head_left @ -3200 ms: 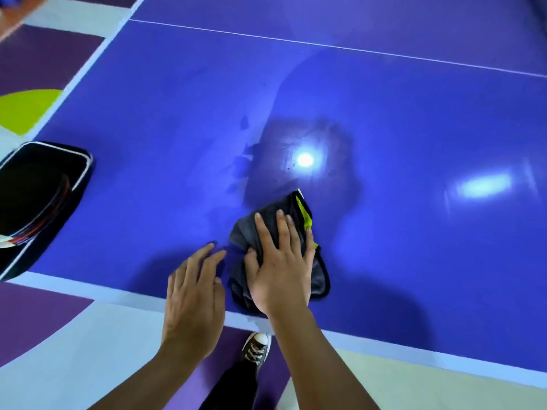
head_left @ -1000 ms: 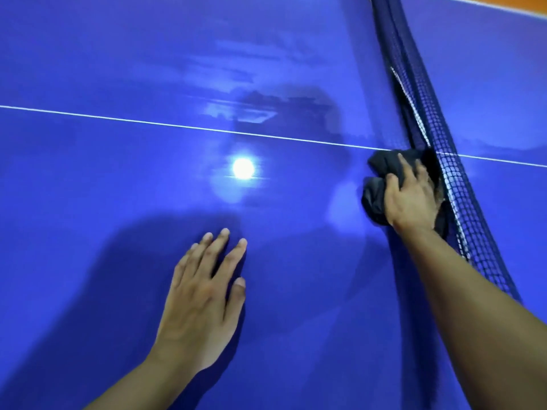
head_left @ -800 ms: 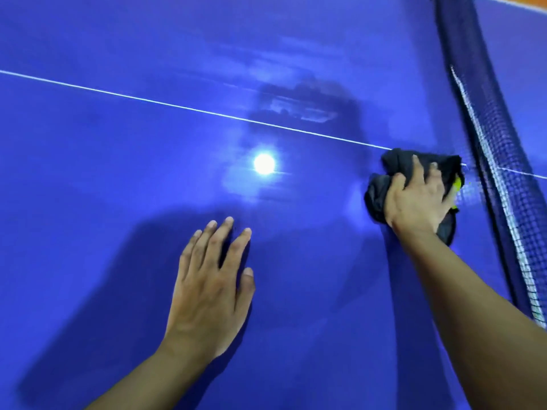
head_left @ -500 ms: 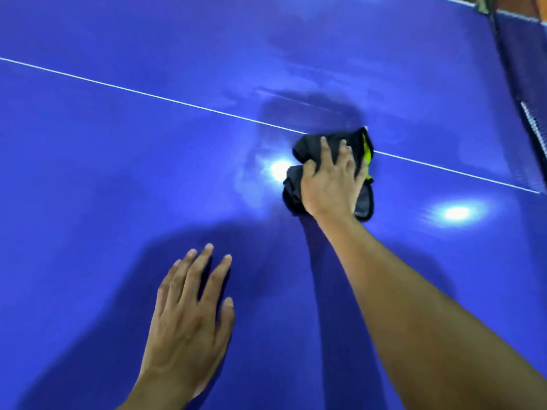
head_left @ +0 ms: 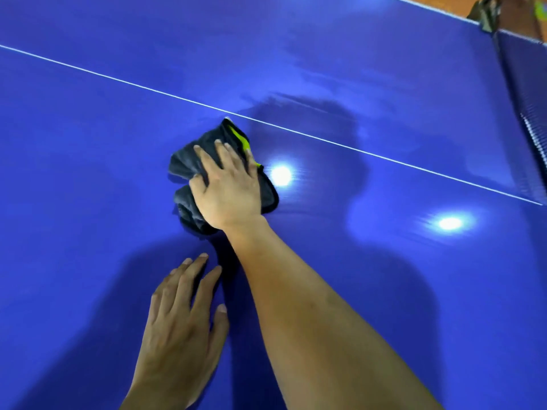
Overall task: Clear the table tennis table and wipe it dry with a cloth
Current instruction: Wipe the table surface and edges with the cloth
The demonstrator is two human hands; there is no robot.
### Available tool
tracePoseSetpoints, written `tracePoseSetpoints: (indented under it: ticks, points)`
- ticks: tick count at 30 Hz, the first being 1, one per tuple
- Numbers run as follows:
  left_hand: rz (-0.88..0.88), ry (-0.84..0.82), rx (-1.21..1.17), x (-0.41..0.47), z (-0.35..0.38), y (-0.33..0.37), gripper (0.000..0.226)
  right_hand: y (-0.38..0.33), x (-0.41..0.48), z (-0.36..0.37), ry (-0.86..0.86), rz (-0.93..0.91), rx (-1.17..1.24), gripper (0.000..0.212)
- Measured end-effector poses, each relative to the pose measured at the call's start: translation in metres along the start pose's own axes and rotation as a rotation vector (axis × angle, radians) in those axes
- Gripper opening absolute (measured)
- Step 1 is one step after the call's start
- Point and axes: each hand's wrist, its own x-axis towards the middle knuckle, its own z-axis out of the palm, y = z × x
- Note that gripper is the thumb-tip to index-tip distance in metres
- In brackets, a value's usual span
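Cloth (head_left: 189, 164), dark grey with a bright yellow-green strip along its far right edge, lies crumpled on the blue table tennis table (head_left: 88, 173), a little left of the middle of the view. Its far corner touches the thin white centre line (head_left: 355, 147) that runs across the surface from the far left to the right. The right hand (head_left: 229, 187) lies palm down on top of the cloth, and its fingers are spread slightly and pressed flat on the fabric, not curled around it. Parts of the cloth show on the left of the hand, beyond the fingertips and at the right side of the palm. The right forearm comes in from the near right corner.

The left hand (head_left: 180, 329) lies flat on the bare table, nearer than the cloth and a little to the left, and it holds nothing. Its fingers are straight, a little apart, and they point to the far side. It is close beside the right forearm.

Two bright lamp reflections shine on the glossy surface, one just right of the cloth (head_left: 281, 174) and one further right (head_left: 450, 223). The dark net (head_left: 529, 119) stands at the right edge of the view.
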Motion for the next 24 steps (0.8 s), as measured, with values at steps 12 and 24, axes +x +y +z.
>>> tracePoseSetpoints:
  ticks: [12,24]
  points:
    - [0.281,-0.093,-0.088,-0.019,0.053,0.164,0.053,0.287,-0.151,-0.154,0.066,0.614,-0.163,0.057]
    - [0.314,-0.203,0.026,-0.035,0.074,0.213,0.053,0.416,-0.276,-0.219,0.241,0.903,-0.152,0.054]
